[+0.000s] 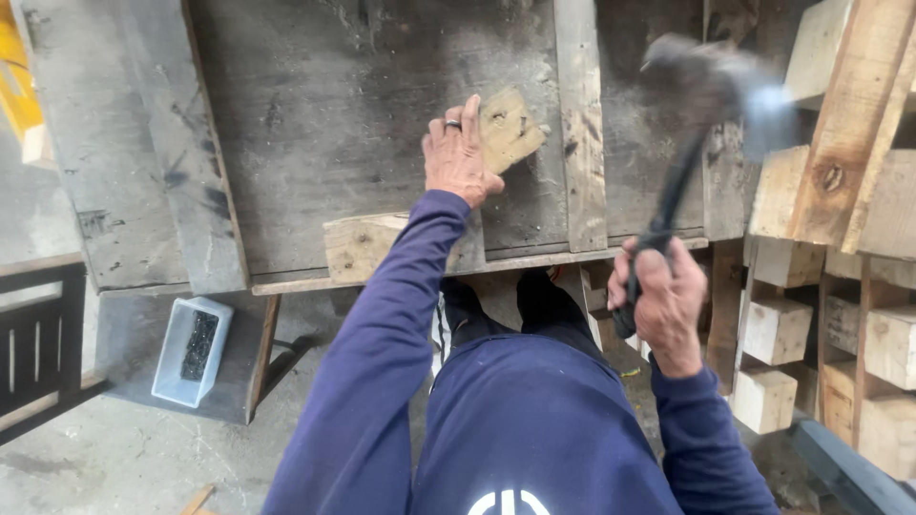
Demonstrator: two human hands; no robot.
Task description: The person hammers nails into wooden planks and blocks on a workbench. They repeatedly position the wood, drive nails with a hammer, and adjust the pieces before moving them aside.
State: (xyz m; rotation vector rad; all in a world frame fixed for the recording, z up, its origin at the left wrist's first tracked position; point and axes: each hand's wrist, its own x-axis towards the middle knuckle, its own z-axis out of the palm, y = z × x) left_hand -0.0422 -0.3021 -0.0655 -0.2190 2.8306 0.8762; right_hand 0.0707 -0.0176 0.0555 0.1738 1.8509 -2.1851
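Right hand (pixel 665 298) around hammer (pixel 711 105)

One hammer (pixel 711 91), two hands (pixel 460 157).

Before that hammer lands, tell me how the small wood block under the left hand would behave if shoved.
The small wood block looks stiff and fairly light. Its flat faces suggest sliding, not rolling, on the worn grey board. The left hand pinning it hints it could skid.

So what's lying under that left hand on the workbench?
The left hand presses on a small weathered wooden block lying on the grey wooden bench top. The block's near-left part is covered by the fingers.
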